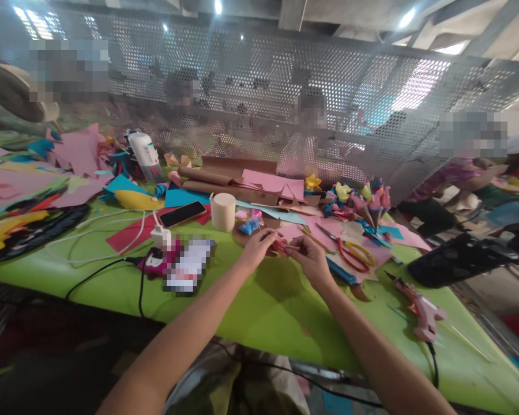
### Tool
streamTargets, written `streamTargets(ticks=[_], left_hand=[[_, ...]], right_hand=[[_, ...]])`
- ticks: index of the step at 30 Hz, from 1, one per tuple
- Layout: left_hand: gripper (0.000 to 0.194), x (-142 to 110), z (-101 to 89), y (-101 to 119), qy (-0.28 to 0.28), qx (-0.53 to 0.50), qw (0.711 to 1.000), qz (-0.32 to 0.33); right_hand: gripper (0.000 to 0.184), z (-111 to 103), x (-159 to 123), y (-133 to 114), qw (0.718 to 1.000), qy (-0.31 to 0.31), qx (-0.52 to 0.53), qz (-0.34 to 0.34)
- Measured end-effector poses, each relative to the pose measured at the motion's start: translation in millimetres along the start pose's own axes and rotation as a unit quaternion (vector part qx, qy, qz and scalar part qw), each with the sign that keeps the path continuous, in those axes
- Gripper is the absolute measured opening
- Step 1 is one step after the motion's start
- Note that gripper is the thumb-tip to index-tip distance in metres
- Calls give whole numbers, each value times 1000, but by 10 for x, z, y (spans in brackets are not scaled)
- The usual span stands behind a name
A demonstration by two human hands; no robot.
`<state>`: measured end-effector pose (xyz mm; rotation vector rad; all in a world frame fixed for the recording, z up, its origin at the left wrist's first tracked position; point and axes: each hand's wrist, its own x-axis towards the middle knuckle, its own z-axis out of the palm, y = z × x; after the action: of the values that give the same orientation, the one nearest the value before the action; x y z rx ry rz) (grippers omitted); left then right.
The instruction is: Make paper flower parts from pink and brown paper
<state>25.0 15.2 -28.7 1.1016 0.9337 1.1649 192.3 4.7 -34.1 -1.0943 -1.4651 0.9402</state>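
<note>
Between both hands, over the near part of the green table (259,323), is a small piece of pink paper (280,246) with folds or strips in it. My left hand (260,248) pinches its left side, fingers pressed together. From the right, the fingertips of my right hand (310,256) close on the same paper. Just beyond my hands lie a small blue wrapped bit (249,226) and a cream roll of tape (223,212) standing on end. Scissors with red and yellow handles (355,253) rest on pink paper sheets right of my right hand.
A pink glue gun (424,311) and a black tumbler (461,260) lie at the right. Paper flowers (367,202) stand behind the scissors. Left are a black phone (182,214), a lit phone (189,268), a charger (161,237) and cables. Behind the table rises a perforated metal screen (251,75).
</note>
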Motion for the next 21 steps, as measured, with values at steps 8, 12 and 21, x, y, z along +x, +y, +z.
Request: streamTargets(ticks=[8, 12, 21], left_hand=[[36, -21, 42, 62, 18, -54, 998, -39], [37, -14, 45, 56, 32, -97, 993, -53], [36, -30, 19, 49, 27, 57, 997, 47]], right_hand=[[30, 40, -7, 8, 1000, -10, -18, -7], [24, 71, -27, -34, 995, 1, -83, -57], [28, -19, -34, -167, 1000, 5, -21, -22]])
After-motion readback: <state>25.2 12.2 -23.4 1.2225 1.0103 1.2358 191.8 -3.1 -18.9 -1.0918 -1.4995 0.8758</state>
